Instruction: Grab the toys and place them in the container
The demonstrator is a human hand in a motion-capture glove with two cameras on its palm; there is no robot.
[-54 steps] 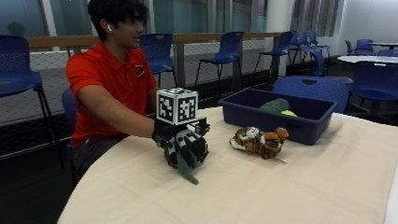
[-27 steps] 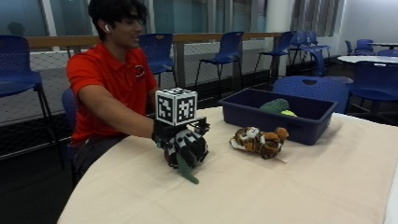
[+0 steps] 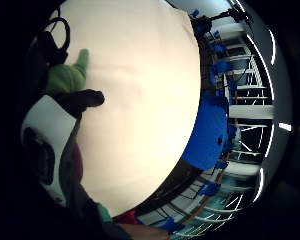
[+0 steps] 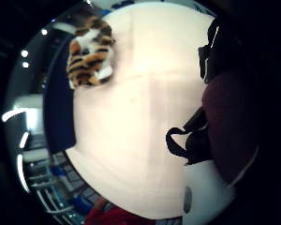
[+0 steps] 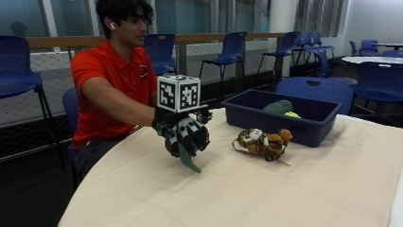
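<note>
The gloved right hand (image 5: 186, 137) had its fingers curled round a green toy (image 5: 188, 161), its tail hanging to the table (image 5: 252, 198). A tiger toy (image 5: 263, 143) lay just beside the blue container (image 5: 252, 116), which held two green toys.

I held a green plush toy (image 5: 188, 160) in my gloved right hand (image 5: 184, 135), its tail hanging toward the cloth. A striped orange tiger plush (image 5: 262, 143) lay just beside the dark blue plastic bin (image 5: 249, 113), which held a green toy (image 5: 277, 107)
</note>
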